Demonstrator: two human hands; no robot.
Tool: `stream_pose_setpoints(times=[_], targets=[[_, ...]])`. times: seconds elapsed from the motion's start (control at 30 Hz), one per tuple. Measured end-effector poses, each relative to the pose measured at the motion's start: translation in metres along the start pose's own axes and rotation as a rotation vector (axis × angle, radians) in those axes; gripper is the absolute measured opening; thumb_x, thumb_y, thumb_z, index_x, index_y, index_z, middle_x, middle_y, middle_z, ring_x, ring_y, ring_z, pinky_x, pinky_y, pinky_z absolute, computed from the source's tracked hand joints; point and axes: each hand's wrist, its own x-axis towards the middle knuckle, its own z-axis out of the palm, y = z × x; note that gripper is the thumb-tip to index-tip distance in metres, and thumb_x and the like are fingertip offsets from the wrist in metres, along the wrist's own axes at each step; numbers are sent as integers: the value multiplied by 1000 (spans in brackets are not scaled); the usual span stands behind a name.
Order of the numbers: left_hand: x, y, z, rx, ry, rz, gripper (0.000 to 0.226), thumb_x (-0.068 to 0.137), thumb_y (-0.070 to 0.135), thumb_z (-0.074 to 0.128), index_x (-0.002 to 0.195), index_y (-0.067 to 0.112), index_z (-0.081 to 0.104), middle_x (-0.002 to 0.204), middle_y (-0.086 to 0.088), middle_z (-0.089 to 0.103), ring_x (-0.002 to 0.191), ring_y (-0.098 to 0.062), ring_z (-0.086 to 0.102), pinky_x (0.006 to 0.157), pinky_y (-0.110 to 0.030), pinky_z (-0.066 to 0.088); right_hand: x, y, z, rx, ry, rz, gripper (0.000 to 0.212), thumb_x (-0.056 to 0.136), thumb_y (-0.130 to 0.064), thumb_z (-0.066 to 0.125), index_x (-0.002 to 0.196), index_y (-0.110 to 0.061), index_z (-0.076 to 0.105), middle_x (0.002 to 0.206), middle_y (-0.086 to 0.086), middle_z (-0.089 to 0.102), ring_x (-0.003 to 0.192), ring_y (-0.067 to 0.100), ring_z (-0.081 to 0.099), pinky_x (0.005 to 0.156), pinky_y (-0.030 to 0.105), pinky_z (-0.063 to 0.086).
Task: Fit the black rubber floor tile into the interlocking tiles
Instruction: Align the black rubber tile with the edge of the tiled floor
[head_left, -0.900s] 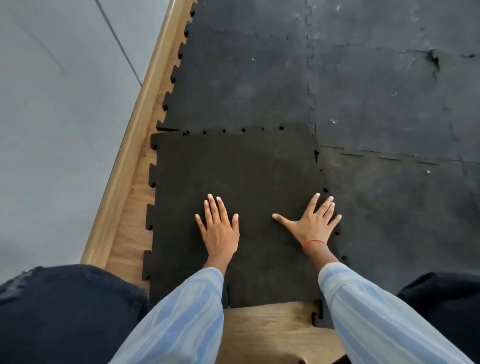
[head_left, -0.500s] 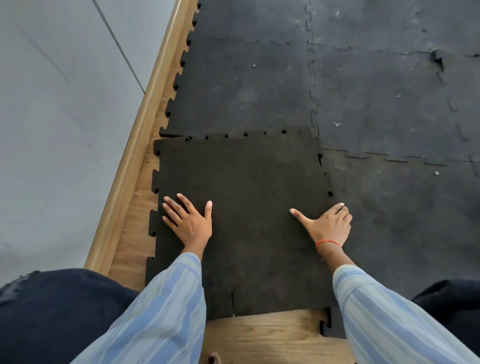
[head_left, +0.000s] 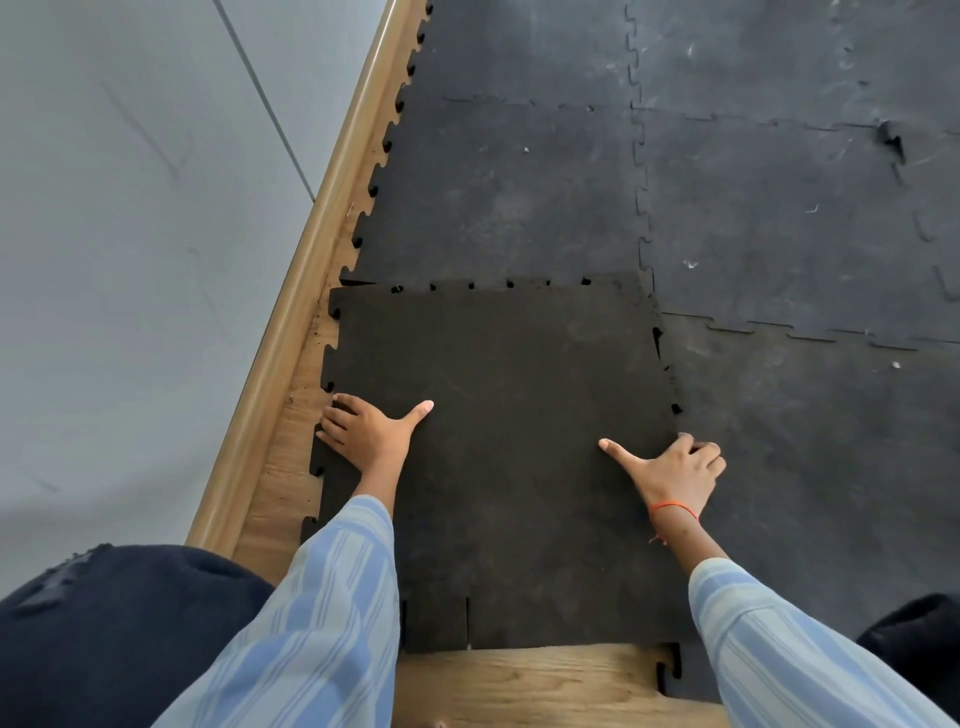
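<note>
The loose black rubber floor tile lies flat in the corner gap, its toothed far edge resting against the laid interlocking tiles, with small gaps showing along that seam. Its right edge overlaps the neighbouring laid tile. My left hand is at the tile's left edge, fingers curled over the teeth and thumb spread on top. My right hand is at the right edge, fingers bent down over the rim and thumb flat on the tile.
Bare wooden floor shows at the tile's near edge and in a strip on the left. A wooden skirting runs along the grey wall. My knees are at the bottom corners.
Both hands slid outward from the middle of the tile to its left and right edges, and their fingers curled over the rims. The tile has stayed about where it was.
</note>
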Motion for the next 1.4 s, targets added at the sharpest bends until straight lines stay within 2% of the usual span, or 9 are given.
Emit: stream_pose_setpoints(times=[0.23,0.5,0.73,0.93,1.1,1.2,1.33,1.4], targets=[[8,-5,-8,-53,18,-2,130,61,73,71,152,9,5,158,-23,8,145,-40,7,119,-51,9,-30,7,10,40,3,28,105,56,-72,72,125,4,48,121,24,43,109,40,38,100,42,31],[7,-5,-9,-40,2,8,129,61,74,71,152,10,5,158,-23,7,145,-42,7,118,-51,11,-42,13,6,68,-6,23,104,59,-69,72,130,2,45,128,23,40,117,40,33,106,44,29],[10,-6,-17,-21,-15,21,128,63,73,70,153,11,3,159,-22,5,146,-40,6,118,-50,12,-67,18,18,166,-23,155,102,58,-67,74,130,0,48,127,24,38,117,41,32,107,45,25],[12,-11,-19,-9,-33,26,128,61,74,70,153,12,6,159,-20,8,145,-40,9,117,-50,17,-62,12,17,248,-47,208,100,59,-74,68,126,0,53,127,20,39,117,40,31,109,46,28],[15,-12,-21,-16,-43,16,123,64,70,72,153,13,8,159,-19,9,145,-39,11,116,-50,19,-64,7,14,174,-43,167,108,58,-79,60,127,3,51,131,17,41,118,41,33,106,43,29],[16,-9,-20,-26,-46,-2,123,64,68,73,153,14,8,159,-19,9,145,-39,10,116,-50,21,-53,-4,12,257,-25,108,114,54,-78,61,129,7,48,131,18,41,121,39,36,108,44,32],[18,-10,-17,-23,-47,-6,124,64,67,74,153,13,7,159,-19,7,146,-39,8,115,-51,25,-44,-14,11,365,-58,87,109,60,-66,73,134,8,42,130,17,36,124,33,32,110,38,28],[19,-9,-16,-27,-48,-8,124,64,67,75,153,13,7,159,-19,7,146,-39,8,114,-50,27,-41,-16,12,419,-58,137,103,59,-68,72,124,9,51,128,17,37,122,34,33,110,37,26]])
